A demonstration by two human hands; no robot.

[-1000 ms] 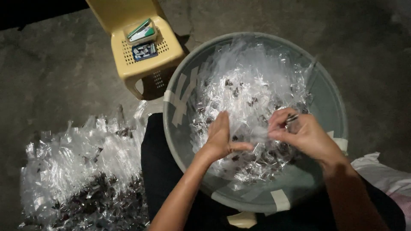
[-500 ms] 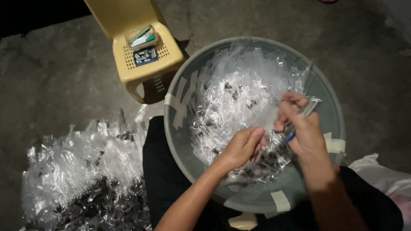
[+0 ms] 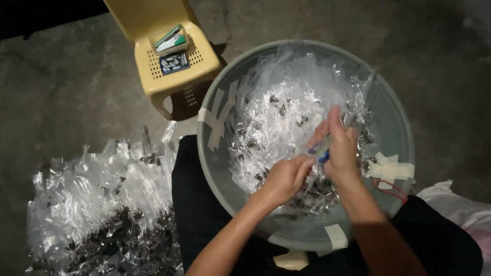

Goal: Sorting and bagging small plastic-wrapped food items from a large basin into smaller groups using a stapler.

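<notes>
Lying at the lower left of the frame, a heap of clear plastic packets (image 3: 97, 204) with small dark pieces inside spreads over the grey concrete floor (image 3: 66, 92), just beside the person's dark-clothed lap (image 3: 204, 214); above it, in the upper left, a yellow plastic chair (image 3: 174, 66) stands on the floor with a small flat green and white packet (image 3: 170, 39) and a dark blue packet (image 3: 174, 62) lying on its perforated seat, the chair close to the rim of a large round grey basin (image 3: 394, 128) that fills the middle and right of the frame and rests against the lap; strips of pale tape (image 3: 220, 122) cross the basin's left wall, and more tape strips sit on its right rim and near rim; inside the basin lies a loose mass of crumpled clear plastic wrappers (image 3: 276, 102) mixed with small dark pieces, piled from the far wall down to the centre; over the lower centre of this mass the left hand (image 3: 284, 176) has its grip closed, fingers pinched together on a bit of clear plastic, touching the right hand (image 3: 340, 148), which stands just to the right with its grip clamped on a small blue object (image 3: 321, 155) and the same clear plastic, fingers pointing up the frame; at the far right edge, a pale cloth bundle (image 3: 460, 204) lies on the floor beside the basin
</notes>
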